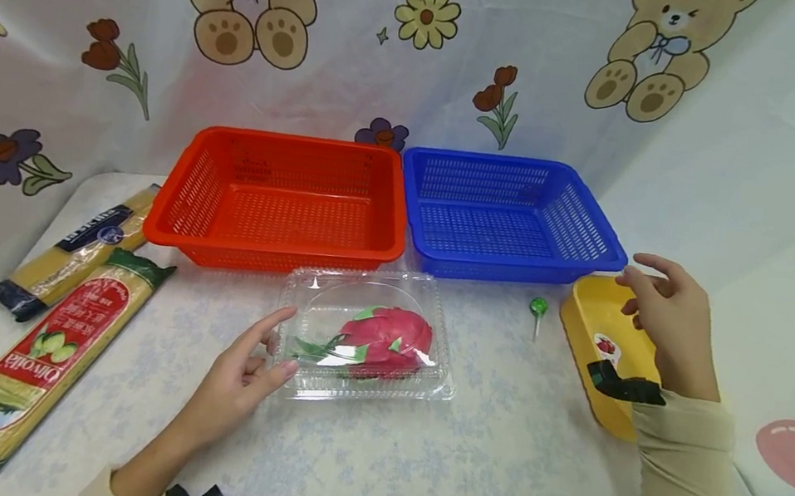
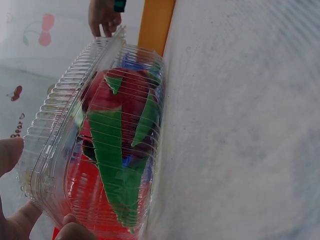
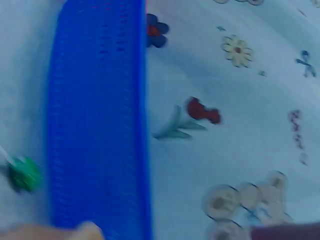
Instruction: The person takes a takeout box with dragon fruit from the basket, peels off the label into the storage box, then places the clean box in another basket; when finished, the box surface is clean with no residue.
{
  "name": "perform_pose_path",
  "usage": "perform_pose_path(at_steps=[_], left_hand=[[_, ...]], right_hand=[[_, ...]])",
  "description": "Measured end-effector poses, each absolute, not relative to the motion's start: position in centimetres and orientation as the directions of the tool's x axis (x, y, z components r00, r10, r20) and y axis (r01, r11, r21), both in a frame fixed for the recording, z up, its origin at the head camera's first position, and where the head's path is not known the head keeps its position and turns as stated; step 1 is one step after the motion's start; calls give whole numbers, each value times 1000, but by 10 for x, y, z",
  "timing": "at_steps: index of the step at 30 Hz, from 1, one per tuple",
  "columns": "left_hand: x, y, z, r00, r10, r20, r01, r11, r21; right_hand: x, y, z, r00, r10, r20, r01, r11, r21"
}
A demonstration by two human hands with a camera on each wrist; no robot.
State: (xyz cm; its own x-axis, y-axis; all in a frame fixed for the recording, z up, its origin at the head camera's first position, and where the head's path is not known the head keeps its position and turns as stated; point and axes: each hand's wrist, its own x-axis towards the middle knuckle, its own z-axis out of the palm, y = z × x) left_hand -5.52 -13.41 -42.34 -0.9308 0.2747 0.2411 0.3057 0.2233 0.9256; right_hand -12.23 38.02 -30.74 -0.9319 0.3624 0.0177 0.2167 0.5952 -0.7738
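A clear plastic box (image 1: 371,337) with its lid closed down lies in the middle of the table. Inside it is a pink dragon fruit (image 1: 392,344) with green leaf tips, seen side-on through the ribbed wall in the left wrist view. My left hand (image 1: 238,374) is at the box's left end, thumb and forefinger spread at its edge. My right hand (image 1: 671,317) hovers over the yellow tray (image 1: 578,364), fingers loosely bent and holding nothing. Its fingertips come close to the near right corner of the blue basket (image 1: 509,263).
A red basket (image 1: 276,257) stands behind the box, left of the blue one. A green lollipop (image 1: 539,307) lies between the box and the yellow tray. Two spaghetti packs, one red-labelled (image 1: 52,353) and one blue-labelled (image 1: 89,241), lie at left. A patterned cloth hangs behind.
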Motion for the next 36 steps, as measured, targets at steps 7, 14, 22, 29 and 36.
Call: perform_pose_path(at_steps=[7, 14, 22, 29, 36], left_hand=[[-55, -134, -423, -931, 284, 229, 298, 230, 926], [-58, -136, -423, -926, 291, 240, 314, 239, 919], [-57, -136, -423, -929, 283, 238, 299, 198, 933], [-58, -132, -421, -932, 245, 267, 316, 189, 930], [-56, -123, -416, -943, 179, 280, 308, 151, 939]], right_hand=[[-148, 386, -333, -950, 299, -87, 220, 447, -867], [-158, 408, -344, -931, 294, -217, 261, 121, -958], [-172, 408, -343, -922, 283, -263, 224, -165, -961], [-175, 408, -353, -928, 300, -222, 158, -223, -962], [-178, 410, -358, -931, 307, -198, 131, -226, -965]])
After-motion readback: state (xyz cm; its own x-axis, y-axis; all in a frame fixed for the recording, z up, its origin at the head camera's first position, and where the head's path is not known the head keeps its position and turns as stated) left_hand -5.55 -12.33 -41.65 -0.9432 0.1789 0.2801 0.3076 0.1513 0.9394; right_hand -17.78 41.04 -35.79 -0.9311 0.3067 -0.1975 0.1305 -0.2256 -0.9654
